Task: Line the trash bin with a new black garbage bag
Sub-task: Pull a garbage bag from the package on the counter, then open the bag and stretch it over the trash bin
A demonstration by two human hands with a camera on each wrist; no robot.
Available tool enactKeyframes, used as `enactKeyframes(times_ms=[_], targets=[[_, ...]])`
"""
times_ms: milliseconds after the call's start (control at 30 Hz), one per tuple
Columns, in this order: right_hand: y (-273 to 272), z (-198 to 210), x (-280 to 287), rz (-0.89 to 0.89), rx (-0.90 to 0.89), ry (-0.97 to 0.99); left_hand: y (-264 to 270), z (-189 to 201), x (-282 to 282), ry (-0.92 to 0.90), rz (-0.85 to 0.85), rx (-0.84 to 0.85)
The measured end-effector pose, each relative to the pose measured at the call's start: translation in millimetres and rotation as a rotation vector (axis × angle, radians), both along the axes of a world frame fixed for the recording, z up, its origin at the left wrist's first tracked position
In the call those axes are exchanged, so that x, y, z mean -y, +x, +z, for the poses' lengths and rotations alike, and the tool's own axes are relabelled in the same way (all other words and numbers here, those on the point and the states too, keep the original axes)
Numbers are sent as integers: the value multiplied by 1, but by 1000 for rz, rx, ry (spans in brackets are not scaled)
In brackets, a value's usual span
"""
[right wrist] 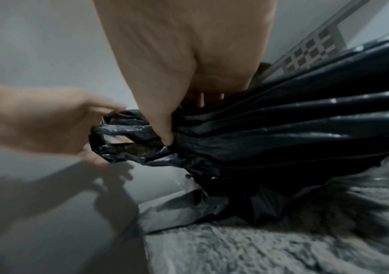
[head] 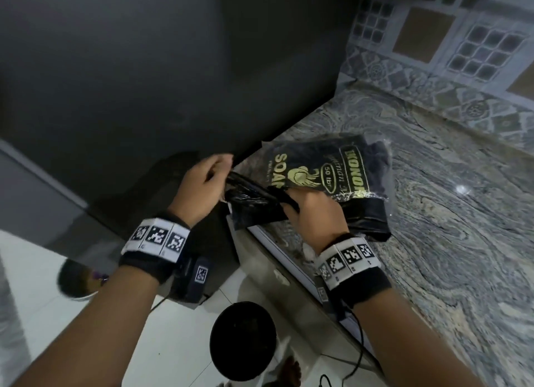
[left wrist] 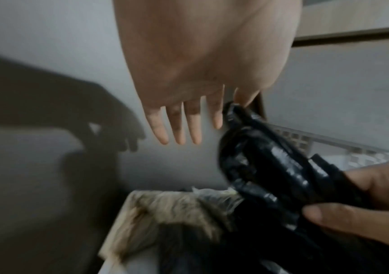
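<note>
STEP: teasing one crinkled black plastic garbage bag (head: 254, 197) from printed clear pack (head: 326, 170) at marble counter (head: 448, 242) edge | LEFT: left hand (head: 202, 184) pinching handle loop, other fingers straight | RIGHT: right hand (head: 315, 210) clamped on bundle | ADVICE: pin pack, pull slowly, single layer only | BIN: round black trash bin (head: 241, 340) below on floor, unlined

1. The counter (head: 450, 242) is grey stone with swirly lines.
2. A clear pack (head: 332, 170) of black bags lies on it, near the left edge.
3. The floor (head: 179, 337) is white tile.
4. A round black bin (head: 242, 340) stands on the floor.
</note>
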State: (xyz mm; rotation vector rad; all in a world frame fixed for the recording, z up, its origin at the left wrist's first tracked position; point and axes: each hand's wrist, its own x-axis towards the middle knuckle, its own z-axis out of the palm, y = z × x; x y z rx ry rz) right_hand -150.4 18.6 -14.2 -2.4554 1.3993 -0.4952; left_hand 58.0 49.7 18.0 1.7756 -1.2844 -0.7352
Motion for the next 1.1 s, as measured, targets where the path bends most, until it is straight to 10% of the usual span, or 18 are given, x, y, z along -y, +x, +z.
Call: enactKeyframes(times_ms=[433,1099], targets=[[9,30,-39,93,29,-48,-28,-6,-74,-21,92,-450],[40,53,-202,328,291,197,-19,20,-257,-264,286,-377]])
